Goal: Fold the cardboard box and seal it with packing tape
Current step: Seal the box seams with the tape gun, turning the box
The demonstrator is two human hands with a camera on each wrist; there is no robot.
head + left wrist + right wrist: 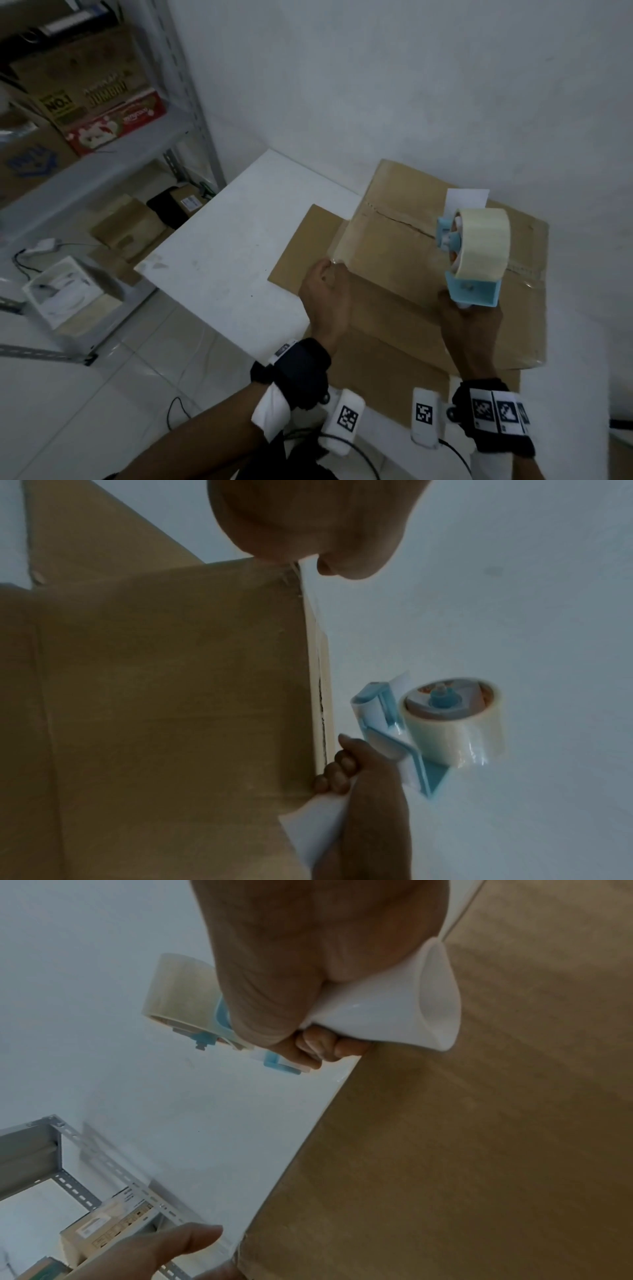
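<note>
Resting on the white table (219,236), the cardboard box (428,274) is seen from the head view with its top flaps folded shut and a centre seam running across the top. A flat cardboard sheet (305,246) is seen lying under the box, towards its left side. The tape dispenser (474,253) (light blue frame, clear tape roll) is held above the right part of the box top by the right hand (469,322), whose fingers are wrapped round the handle. The left hand (325,294) is placed at the near left corner of the box, at the end of a shiny strip of tape; whether the fingers pinch the tape or only press on it cannot be told from this view. A metal shelf (130,137) with cartons is noted at the left.

From the left wrist view, a brown side wall of the box (171,683) is shown, with the left hand (308,520) touching its upper corner. The dispenser (438,721) is seen beyond the box edge, gripped by the right hand (363,783).

From the right wrist view, the right hand (308,974) is clenched round the white handle (394,1007) beside the box wall (479,1137). The left hand (154,1250) is seen below with a straight finger at the box corner.
</note>
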